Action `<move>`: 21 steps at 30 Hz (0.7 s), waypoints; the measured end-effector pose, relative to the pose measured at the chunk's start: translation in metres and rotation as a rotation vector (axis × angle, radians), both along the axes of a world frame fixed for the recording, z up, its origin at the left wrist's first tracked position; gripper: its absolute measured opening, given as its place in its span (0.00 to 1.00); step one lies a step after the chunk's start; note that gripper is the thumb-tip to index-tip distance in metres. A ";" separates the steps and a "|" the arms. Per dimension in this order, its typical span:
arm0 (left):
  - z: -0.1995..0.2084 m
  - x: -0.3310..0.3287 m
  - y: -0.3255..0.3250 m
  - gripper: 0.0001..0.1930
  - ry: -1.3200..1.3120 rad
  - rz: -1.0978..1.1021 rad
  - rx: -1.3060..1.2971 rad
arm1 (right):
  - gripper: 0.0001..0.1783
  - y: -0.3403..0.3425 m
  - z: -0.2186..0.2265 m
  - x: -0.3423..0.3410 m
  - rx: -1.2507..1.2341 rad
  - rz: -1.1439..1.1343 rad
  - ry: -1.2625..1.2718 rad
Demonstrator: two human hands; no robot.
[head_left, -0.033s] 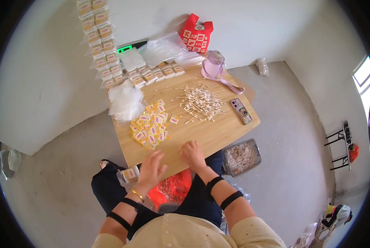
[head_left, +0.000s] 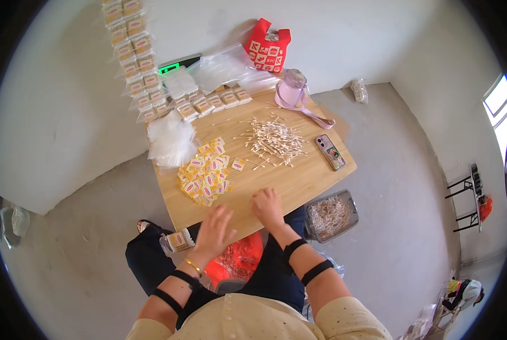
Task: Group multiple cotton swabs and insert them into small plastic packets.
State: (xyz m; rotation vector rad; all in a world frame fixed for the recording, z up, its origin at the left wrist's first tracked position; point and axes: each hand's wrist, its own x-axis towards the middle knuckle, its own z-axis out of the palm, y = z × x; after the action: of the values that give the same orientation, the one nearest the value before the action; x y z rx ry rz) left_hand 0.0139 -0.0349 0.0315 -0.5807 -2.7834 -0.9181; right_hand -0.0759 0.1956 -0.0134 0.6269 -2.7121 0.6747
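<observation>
My left hand [head_left: 212, 229] is over the near edge of the wooden table [head_left: 219, 215], fingers stretched and thumb apart, with nothing in it. To its right, my right hand [head_left: 267, 207] rests low over the table front with curled fingers; what they hold, if anything, is hidden. Beyond my left hand lies a heap of small yellow-and-white printed cards [head_left: 205, 175]. A loose pile of cotton swabs [head_left: 276, 139] spreads farther back. Below and left of my left hand, a packed bag of cotton swabs [head_left: 179, 240] sits near the table edge.
Clear plastic bags [head_left: 172, 139], a row of swab packs [head_left: 213, 103] and a tall stack of packs [head_left: 131, 51] line the back left. A lilac bottle [head_left: 291, 88] and phone [head_left: 330, 152] stand right. Below are a grey bin [head_left: 352, 218] and red bag [head_left: 247, 249].
Both hands have shifted slightly to the right. The left hand's fingers are more spread. The cards and swabs on the table look the same.
</observation>
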 end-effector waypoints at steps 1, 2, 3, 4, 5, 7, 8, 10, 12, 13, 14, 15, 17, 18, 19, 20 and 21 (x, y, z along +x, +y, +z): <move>-0.010 0.000 0.005 0.31 -0.015 -0.056 -0.159 | 0.13 -0.004 0.011 -0.015 -0.095 -0.101 -0.004; -0.020 -0.004 0.019 0.31 -0.012 -0.075 -0.153 | 0.13 0.011 0.011 -0.032 -0.085 -0.153 -0.016; -0.027 -0.005 0.027 0.33 -0.020 -0.118 -0.247 | 0.13 0.017 0.012 -0.047 -0.084 -0.194 -0.032; -0.033 -0.005 0.031 0.35 -0.028 -0.159 -0.343 | 0.13 0.021 0.011 -0.059 -0.088 -0.200 -0.034; -0.035 -0.006 0.031 0.35 -0.032 -0.166 -0.346 | 0.13 0.024 0.013 -0.070 -0.055 -0.201 -0.029; -0.034 -0.007 0.030 0.33 -0.086 -0.212 -0.343 | 0.13 0.024 0.019 -0.091 -0.028 -0.195 -0.026; -0.034 -0.008 0.030 0.33 -0.091 -0.208 -0.349 | 0.12 0.021 0.019 -0.100 -0.021 -0.155 0.026; -0.036 -0.009 0.031 0.32 -0.094 -0.206 -0.370 | 0.12 0.015 0.016 -0.110 -0.018 -0.112 0.073; -0.034 -0.011 0.032 0.32 -0.097 -0.207 -0.356 | 0.10 0.011 0.010 -0.116 -0.006 -0.199 -0.013; -0.033 -0.012 0.034 0.32 -0.096 -0.209 -0.337 | 0.10 0.011 0.008 -0.116 -0.007 -0.203 -0.017; -0.033 -0.012 0.032 0.32 -0.103 -0.206 -0.341 | 0.10 0.006 0.007 -0.114 0.038 -0.204 -0.083; -0.033 -0.011 0.030 0.32 -0.100 -0.205 -0.323 | 0.10 0.003 0.007 -0.110 0.084 -0.205 -0.149; -0.032 -0.011 0.029 0.33 -0.102 -0.208 -0.304 | 0.11 0.005 0.007 -0.090 0.047 -0.172 -0.167; -0.029 -0.010 0.029 0.32 -0.109 -0.202 -0.319 | 0.11 0.008 0.008 -0.083 0.013 -0.141 -0.180; -0.027 -0.010 0.030 0.31 -0.115 -0.196 -0.335 | 0.11 0.011 0.010 -0.085 0.013 -0.142 -0.185; -0.028 -0.011 0.029 0.31 -0.119 -0.197 -0.336 | 0.12 0.014 0.013 -0.093 -0.022 -0.212 -0.147; -0.028 -0.011 0.029 0.32 -0.106 -0.192 -0.349 | 0.13 0.016 0.016 -0.100 -0.058 -0.284 -0.109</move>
State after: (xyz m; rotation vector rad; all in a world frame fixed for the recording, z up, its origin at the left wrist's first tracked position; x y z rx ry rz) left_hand 0.0026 -0.0062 0.0034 -0.8852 -3.0492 -0.5041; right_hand -0.1759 0.2121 0.0024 0.1897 -2.7911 0.7278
